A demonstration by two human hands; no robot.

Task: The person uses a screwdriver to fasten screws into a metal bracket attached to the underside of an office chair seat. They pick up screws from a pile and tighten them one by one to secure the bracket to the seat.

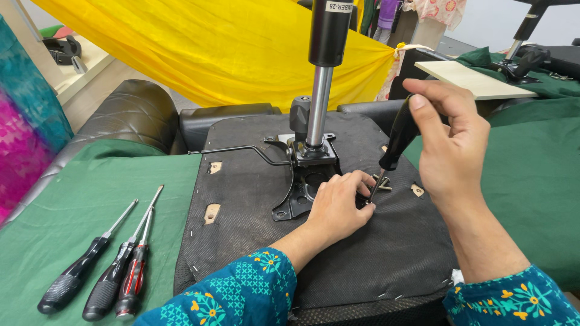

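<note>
The black-handled screwdriver stood tilted over the upturned black fabric-covered chair seat base, its tip beside the black metal mechanism plate. Stiff and light, it was best gripped at the handle. The right hand had its fingers curled around that handle; the left hand pinched the shaft's tip (steadying it, apparently).

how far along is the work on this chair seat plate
Done: the seat lies upside down with the metal plate and gas cylinder sitting on it. In hand: the right hand holds a screwdriver upright, its tip by the left hand at the plate's edge. Left: loose screws lie beside; three spare screwdrivers rest unused.
</note>
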